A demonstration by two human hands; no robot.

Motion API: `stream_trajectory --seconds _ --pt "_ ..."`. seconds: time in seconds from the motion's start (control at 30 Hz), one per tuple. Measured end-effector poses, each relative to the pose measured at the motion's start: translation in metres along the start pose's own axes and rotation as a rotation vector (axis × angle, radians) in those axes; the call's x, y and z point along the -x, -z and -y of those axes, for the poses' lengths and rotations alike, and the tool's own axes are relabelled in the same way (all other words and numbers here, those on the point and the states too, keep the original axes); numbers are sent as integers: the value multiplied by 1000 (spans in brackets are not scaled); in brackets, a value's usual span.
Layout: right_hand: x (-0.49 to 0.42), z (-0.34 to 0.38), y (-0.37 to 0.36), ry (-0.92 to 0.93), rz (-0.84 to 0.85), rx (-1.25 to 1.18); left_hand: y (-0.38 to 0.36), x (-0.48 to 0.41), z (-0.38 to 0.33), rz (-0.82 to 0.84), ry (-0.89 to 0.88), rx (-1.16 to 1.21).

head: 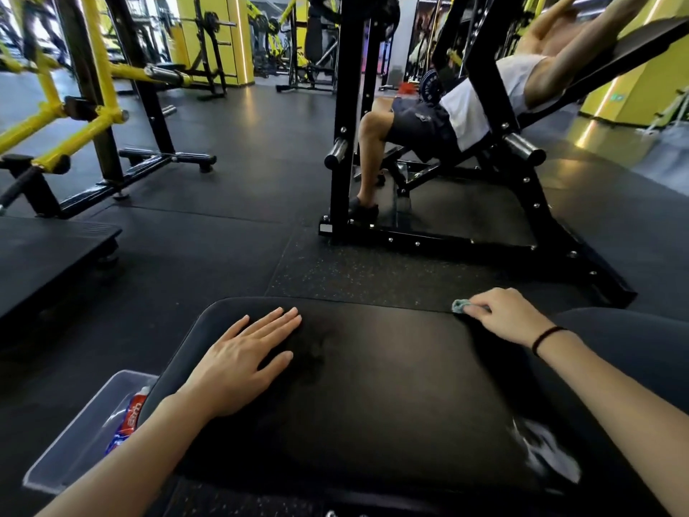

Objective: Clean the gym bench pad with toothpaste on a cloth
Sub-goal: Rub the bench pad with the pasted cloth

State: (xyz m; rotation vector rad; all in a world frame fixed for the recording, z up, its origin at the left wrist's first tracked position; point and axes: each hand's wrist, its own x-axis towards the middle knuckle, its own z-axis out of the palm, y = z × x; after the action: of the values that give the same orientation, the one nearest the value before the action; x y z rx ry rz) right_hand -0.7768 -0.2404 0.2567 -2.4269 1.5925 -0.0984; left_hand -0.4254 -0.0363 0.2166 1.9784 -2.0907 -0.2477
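**Elsewhere on the gym floor**

A person (471, 106) in a white shirt and dark shorts lies on an incline bench (641, 41) inside a black rack (447, 242). A yellow machine (100, 117) stands left. A clear plastic bin (84, 423) sits on the dark rubber floor (231, 225).

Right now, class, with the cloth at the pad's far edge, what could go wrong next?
1. The small cloth, pinched by the right hand at the bench pad edge, may slip off it.
2. The white smear near the right arm could rub onto skin.
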Motion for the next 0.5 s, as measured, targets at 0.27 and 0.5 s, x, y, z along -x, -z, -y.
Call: stream_trajectory --seconds 0.27,0.5 --pt "-58 175 -54 218 169 -154 0 0 -2 -18 -7 5" --pt "-57 139 -42 323 210 -204 4 0 0 -20 -8 16"
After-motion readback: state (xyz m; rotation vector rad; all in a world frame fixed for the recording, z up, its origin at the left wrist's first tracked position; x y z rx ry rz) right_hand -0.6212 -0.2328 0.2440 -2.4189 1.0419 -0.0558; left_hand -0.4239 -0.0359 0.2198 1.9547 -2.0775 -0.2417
